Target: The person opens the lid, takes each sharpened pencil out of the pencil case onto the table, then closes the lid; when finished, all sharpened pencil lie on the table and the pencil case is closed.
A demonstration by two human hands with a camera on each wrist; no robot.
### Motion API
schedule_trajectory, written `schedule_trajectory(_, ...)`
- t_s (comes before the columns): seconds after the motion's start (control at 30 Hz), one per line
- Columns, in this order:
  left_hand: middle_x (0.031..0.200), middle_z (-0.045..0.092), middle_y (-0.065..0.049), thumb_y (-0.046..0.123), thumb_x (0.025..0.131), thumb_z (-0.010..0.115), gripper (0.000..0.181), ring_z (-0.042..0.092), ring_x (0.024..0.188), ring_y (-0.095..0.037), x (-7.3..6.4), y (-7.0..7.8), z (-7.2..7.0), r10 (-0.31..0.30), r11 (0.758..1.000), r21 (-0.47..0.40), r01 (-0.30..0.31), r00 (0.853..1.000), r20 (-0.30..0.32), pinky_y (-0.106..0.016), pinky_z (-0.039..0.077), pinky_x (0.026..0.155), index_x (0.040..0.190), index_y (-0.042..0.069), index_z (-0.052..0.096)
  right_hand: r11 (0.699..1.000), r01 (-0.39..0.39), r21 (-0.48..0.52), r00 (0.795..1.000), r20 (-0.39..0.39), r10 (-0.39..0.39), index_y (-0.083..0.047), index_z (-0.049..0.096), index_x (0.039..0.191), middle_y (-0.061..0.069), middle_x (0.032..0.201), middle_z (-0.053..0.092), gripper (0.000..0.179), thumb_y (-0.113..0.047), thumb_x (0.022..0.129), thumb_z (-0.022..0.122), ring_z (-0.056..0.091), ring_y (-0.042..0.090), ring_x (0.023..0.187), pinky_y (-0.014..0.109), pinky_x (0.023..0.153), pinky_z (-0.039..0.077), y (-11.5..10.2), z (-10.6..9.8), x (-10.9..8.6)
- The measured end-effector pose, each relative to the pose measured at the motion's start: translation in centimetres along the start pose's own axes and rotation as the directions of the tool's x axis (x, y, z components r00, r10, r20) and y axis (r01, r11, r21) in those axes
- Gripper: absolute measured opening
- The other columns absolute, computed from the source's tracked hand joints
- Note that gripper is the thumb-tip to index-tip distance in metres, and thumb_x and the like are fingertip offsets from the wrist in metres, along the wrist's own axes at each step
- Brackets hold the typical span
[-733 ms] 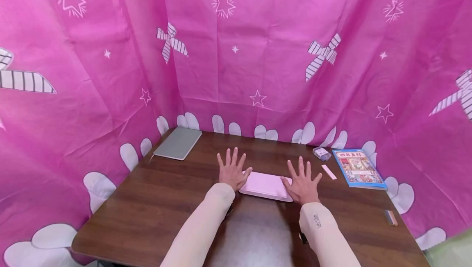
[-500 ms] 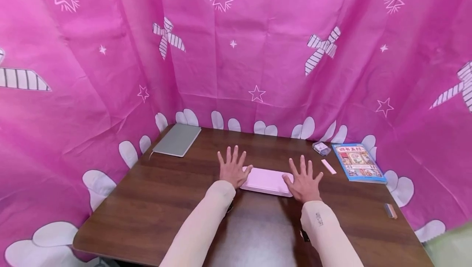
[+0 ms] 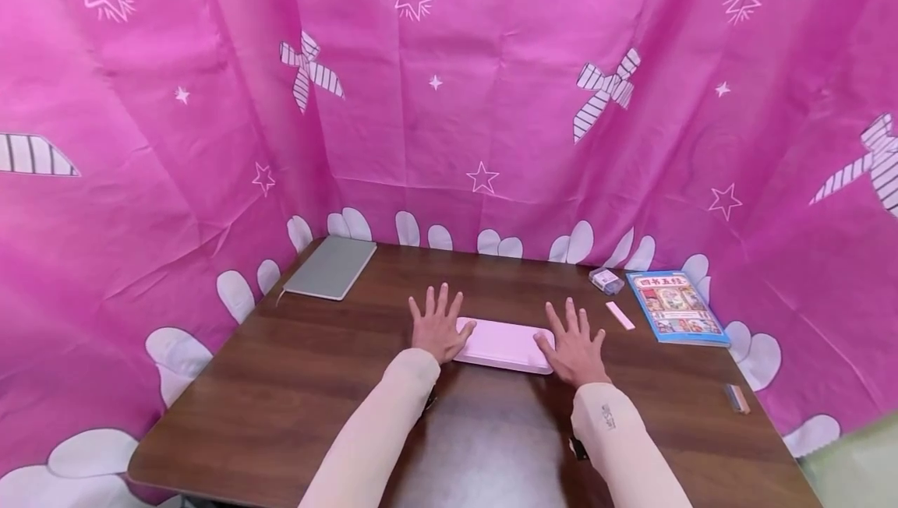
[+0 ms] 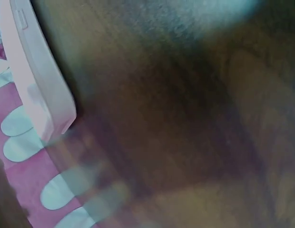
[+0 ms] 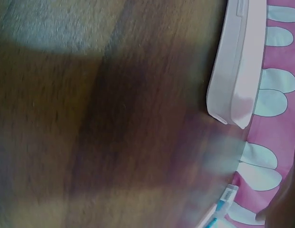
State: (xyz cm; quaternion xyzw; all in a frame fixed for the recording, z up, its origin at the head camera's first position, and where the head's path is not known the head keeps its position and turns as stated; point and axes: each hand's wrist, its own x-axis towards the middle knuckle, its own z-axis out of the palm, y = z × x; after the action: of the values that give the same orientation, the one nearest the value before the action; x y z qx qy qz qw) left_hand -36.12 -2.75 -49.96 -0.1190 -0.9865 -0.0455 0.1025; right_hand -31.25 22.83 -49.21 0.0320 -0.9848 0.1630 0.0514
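A flat pink pencil case (image 3: 503,343) lies lengthwise across the table between both hands. Its small clasp shows on the near side in both wrist views, where the case (image 4: 47,71) is seen from one end. The left hand (image 3: 436,333) has its fingers spread and straight, thumb at the case's left end. Likewise spread, the right hand (image 3: 577,352) has its thumb overlapping the right end of the case. Neither hand curls round anything. In the right wrist view, the same case (image 5: 238,66) stands out against the brown tabletop.
The wooden table (image 3: 281,391) carries a grey notebook (image 3: 332,267) at back left. Back right are a wrapped eraser (image 3: 606,280), a pink strip (image 3: 620,315) and a blue-edged book (image 3: 677,307). A small striped block (image 3: 737,399) lies near the right edge. Pink curtains (image 3: 449,118) hang behind.
The head view has shifted slightly. Both hands stay spread at the ends of the pencil case; nothing has been gripped or let go.
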Motion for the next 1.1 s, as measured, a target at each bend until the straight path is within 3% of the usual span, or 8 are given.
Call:
schedule_trajectory(0.07,0.156,0.027,-0.015,0.062,0.091,0.037,0.074,0.025,0.143,-0.04,0.1,-0.3,0.4,-0.011,0.989,-0.144,0.018,0.999,0.049,-0.066,0.02,0.11,0.15,0.018,0.029,0.995,0.006,0.1,1.0,0.018,-0.008,-0.019,0.017,0.153,0.022,0.158,0.011,0.071,-0.052,0.095,0.041,0.014,0.049,0.143,0.073,0.107,0.013,0.2,0.4,0.0)
schedule_trajectory(0.17,0.156,0.025,-0.015,0.062,0.09,0.041,0.08,0.026,0.143,-0.039,-0.1,-0.7,1.3,-0.014,0.937,-0.343,0.07,0.986,0.164,-0.064,0.022,0.111,0.151,0.014,0.024,0.963,-0.023,0.269,0.998,0.069,0.005,-0.017,0.015,0.153,0.019,0.158,0.017,0.074,-0.051,0.095,0.044,0.02,0.045,0.143,0.065,0.111,0.019,0.9,1.4,-0.1)
schedule_trajectory(0.23,0.158,0.023,-0.012,0.063,0.089,0.044,0.084,0.024,0.144,-0.035,-0.2,-1.0,2.0,0.01,0.907,-0.411,0.092,0.971,0.238,-0.06,0.022,0.113,0.152,0.013,0.021,0.935,-0.062,0.348,0.994,0.107,0.026,-0.016,0.014,0.154,0.017,0.158,0.02,0.079,-0.051,0.093,0.05,0.022,0.042,0.143,0.062,0.112,0.021,1.5,2.2,-0.3)
schedule_trajectory(0.33,0.159,0.022,-0.008,0.064,0.083,0.053,0.092,0.024,0.145,-0.029,-0.3,-1.5,3.0,0.072,0.893,-0.446,0.066,0.956,0.285,-0.054,0.024,0.115,0.152,0.013,0.02,0.924,-0.087,0.373,0.991,0.124,0.043,-0.014,0.015,0.153,0.018,0.157,0.022,0.088,-0.052,0.086,0.06,0.024,0.041,0.143,0.06,0.113,0.023,2.3,3.0,-0.4)
schedule_trajectory(0.5,0.157,0.028,-0.008,0.056,0.073,0.068,0.099,0.029,0.144,-0.028,0.0,-2.2,3.7,0.188,0.875,-0.48,-0.062,0.957,0.219,-0.05,0.027,0.115,0.151,0.012,0.025,0.915,-0.052,0.4,0.994,0.108,0.009,-0.012,0.023,0.151,0.019,0.154,0.028,0.097,-0.042,0.075,0.076,0.029,0.041,0.141,0.059,0.112,0.025,2.9,3.5,0.0)
schedule_trajectory(0.63,0.154,0.033,-0.008,0.053,0.07,0.072,0.099,0.034,0.14,-0.028,0.3,-2.8,4.1,0.228,0.875,-0.466,-0.131,0.961,0.157,-0.049,0.032,0.112,0.149,0.012,0.029,0.905,-0.013,0.425,0.996,0.085,-0.025,-0.013,0.027,0.15,0.019,0.151,0.034,0.102,-0.032,0.067,0.084,0.034,0.039,0.138,0.058,0.111,0.027,2.9,4.1,0.3)
schedule_trajectory(0.97,0.149,0.039,-0.009,0.048,0.064,0.082,0.102,0.04,0.135,-0.027,1.3,-3.1,5.2,0.206,0.856,-0.506,-0.102,0.967,0.153,-0.047,0.035,0.111,0.146,0.012,0.034,0.934,0.016,0.358,0.999,-0.036,-0.003,-0.004,0.033,0.146,0.021,0.147,0.038,0.1,-0.039,0.067,0.082,0.041,0.042,0.132,0.057,0.108,0.034,2.9,5.8,0.4)
schedule_trajectory(1.1,0.147,0.041,-0.008,0.045,0.061,0.085,0.103,0.042,0.133,-0.027,1.7,-2.8,5.0,0.192,0.851,-0.519,-0.077,0.966,0.173,-0.047,0.037,0.11,0.145,0.013,0.035,0.944,-0.005,0.331,1.0,-0.025,0.014,-0.006,0.031,0.147,0.021,0.148,0.037,0.1,-0.046,0.069,0.08,0.038,0.041,0.134,0.057,0.108,0.034,3.4,5.8,0.5)
